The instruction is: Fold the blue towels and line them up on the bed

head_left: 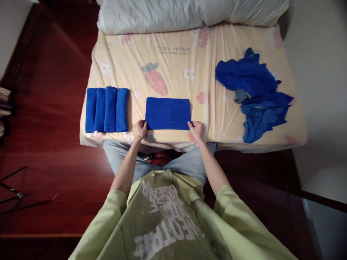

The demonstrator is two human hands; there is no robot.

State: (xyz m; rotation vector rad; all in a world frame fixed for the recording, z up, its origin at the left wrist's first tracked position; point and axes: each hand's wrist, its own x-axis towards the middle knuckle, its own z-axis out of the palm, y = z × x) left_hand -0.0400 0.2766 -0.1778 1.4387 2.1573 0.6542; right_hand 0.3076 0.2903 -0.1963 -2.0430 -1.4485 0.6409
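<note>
A blue towel (168, 110) lies flat on the bed in front of me as a neat rectangle, its near edge turned over in a narrow strip. My left hand (140, 130) pinches its near left corner. At the near right corner, my right hand (196, 130) pinches the cloth between thumb and fingers. Several rolled or folded blue towels (107, 110) lie side by side to the left of my left hand. Off to the right is a crumpled heap of blue towels (249, 77), with a small grey piece of cloth (240, 96) among them.
The bed (119, 65) has a cream sheet printed with carrots and rabbits. Along its far side lies a bulky pale grey quilt (162, 14). Black tripod legs (18, 195) stand on the dark red floor (62, 162) at left. A pale wall (320, 90) rises at right.
</note>
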